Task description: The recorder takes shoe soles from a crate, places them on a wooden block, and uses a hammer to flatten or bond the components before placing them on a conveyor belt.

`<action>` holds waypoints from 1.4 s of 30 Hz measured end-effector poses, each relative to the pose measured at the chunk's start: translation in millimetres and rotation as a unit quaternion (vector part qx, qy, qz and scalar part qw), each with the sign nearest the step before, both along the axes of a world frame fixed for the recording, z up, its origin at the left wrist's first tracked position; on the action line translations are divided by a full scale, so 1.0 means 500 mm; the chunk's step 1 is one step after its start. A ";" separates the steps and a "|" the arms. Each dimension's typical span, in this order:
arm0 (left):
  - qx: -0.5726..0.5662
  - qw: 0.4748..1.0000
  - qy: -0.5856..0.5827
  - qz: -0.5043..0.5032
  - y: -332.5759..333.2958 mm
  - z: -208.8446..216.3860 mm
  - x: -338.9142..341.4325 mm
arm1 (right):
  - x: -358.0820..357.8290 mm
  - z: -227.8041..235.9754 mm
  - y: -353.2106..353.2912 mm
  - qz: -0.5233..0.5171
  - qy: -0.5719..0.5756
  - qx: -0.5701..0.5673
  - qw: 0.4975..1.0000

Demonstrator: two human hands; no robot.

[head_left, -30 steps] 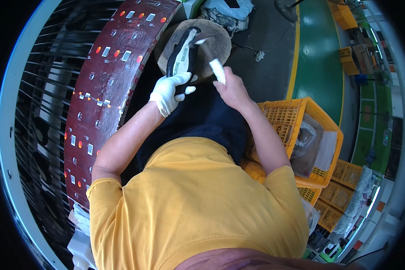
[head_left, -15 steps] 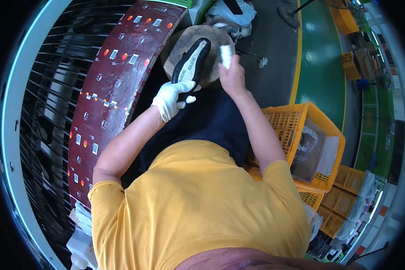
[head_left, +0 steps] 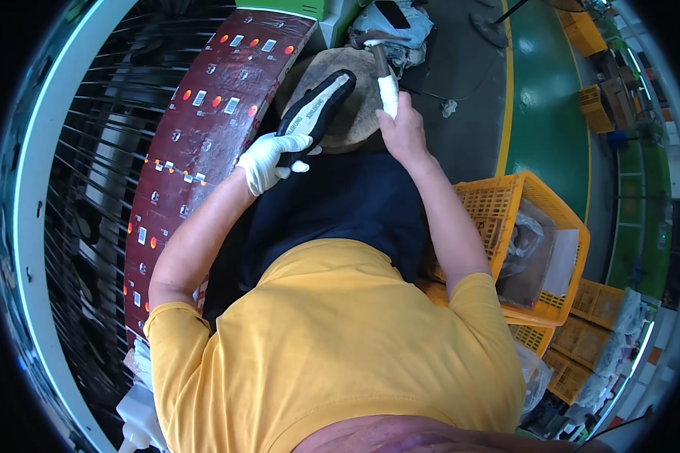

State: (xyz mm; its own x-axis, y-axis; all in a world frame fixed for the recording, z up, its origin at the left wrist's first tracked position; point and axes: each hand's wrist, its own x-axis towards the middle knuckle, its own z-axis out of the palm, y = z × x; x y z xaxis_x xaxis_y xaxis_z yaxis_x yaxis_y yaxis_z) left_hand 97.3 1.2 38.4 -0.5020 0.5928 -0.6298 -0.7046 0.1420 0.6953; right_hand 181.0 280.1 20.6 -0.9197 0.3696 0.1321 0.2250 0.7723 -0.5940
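Round wooden block (head_left: 365, 113) | left grip (head_left: 265, 161): clasping black shoe (head_left: 319, 110) | right grip (head_left: 405, 133): closed around hammer (head_left: 387, 89)

Round wooden block (head_left: 366, 102), its top partly hidden by a black shoe-shaped piece (head_left: 317, 111) with a pale printed face; whether the two touch cannot be determined. Beyond it, the grey floor (head_left: 472, 106), edged by a yellow line (head_left: 505, 143) and a green strip (head_left: 548, 113), carries a crumpled white scrap (head_left: 449, 108) and a dark round stand base (head_left: 489, 30).
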 end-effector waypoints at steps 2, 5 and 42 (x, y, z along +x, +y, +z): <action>-0.045 0.998 0.045 0.013 -0.012 -0.023 -0.019 | -0.002 -0.001 -0.005 0.005 -0.087 0.022 0.996; -0.065 0.988 0.138 0.032 -0.013 -0.005 -0.042 | 0.002 -0.025 0.011 0.000 -0.083 0.022 0.996; 0.100 0.991 0.016 0.091 0.106 -0.060 -0.165 | 0.354 -0.118 -0.044 -0.092 -0.026 -0.505 0.858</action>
